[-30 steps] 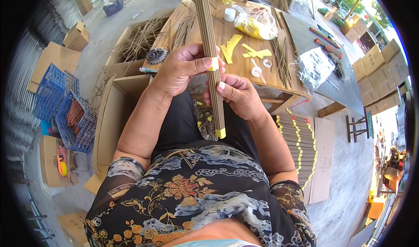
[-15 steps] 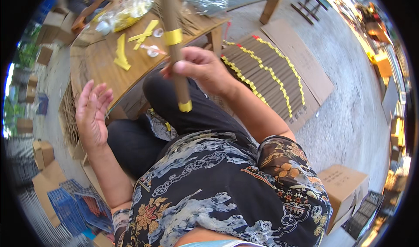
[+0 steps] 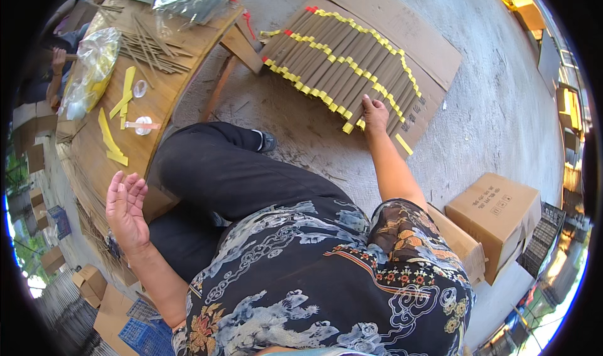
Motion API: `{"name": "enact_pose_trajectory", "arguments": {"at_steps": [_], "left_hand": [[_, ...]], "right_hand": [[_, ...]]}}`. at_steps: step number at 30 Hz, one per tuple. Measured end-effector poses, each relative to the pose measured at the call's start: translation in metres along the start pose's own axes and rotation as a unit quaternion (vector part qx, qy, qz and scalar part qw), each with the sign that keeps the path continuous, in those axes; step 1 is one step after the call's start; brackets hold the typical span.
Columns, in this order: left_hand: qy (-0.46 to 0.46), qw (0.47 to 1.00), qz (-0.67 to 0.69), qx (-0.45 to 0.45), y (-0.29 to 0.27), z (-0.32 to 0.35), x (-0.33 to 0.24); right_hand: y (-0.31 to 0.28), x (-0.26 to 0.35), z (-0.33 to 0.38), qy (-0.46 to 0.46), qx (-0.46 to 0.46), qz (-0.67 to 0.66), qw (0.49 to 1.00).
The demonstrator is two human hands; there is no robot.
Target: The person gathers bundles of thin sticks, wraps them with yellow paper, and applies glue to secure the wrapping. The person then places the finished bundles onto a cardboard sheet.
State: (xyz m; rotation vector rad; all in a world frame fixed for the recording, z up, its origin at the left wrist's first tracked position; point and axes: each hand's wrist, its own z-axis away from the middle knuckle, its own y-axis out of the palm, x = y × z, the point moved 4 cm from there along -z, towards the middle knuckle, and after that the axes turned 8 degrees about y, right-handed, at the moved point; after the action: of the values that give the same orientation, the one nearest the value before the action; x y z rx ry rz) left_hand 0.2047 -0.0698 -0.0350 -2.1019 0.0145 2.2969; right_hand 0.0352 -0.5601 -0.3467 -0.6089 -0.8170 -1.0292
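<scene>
My right hand reaches down to the near right end of a row of brown tubes banded in yellow. Its fingers are closed around a tube at the row's edge, and the hand covers much of that tube. The row lies side by side on a flattened cardboard sheet on the floor. Raised beside the table's near edge, my left hand is open and holds nothing, fingers loosely curved. Yellow strips lie on the wooden table, close to a tape roll.
Thin brown sticks and clear plastic bags are on the table. Cardboard boxes stand at my right, and a blue crate at lower left. Another person's hand shows at the far left.
My right hand has carried a yellow-banded brown tube from above my lap down to the row on the floor. The view has swung right. My left hand stays raised and open.
</scene>
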Motion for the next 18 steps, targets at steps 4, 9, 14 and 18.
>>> {"name": "enact_pose_trajectory", "arguments": {"at_steps": [4,9,14,18], "left_hand": [[-0.018,1.000,-0.014,0.008,0.014,-0.011,0.007],[-0.022,0.999,-0.032,0.020,0.032,-0.022,0.007],[-0.026,0.999,-0.043,0.017,0.042,-0.029,0.004],[-0.020,0.998,-0.061,0.020,0.046,-0.034,0.000]], "right_hand": [[-0.037,-0.024,-0.036,0.032,-0.063,0.070,0.995],[-0.086,-0.069,-0.083,0.042,-0.157,0.082,0.983],[-0.107,-0.077,-0.085,0.068,-0.183,0.087,0.977],[-0.119,-0.075,-0.094,0.085,-0.185,0.191,0.960]]}}
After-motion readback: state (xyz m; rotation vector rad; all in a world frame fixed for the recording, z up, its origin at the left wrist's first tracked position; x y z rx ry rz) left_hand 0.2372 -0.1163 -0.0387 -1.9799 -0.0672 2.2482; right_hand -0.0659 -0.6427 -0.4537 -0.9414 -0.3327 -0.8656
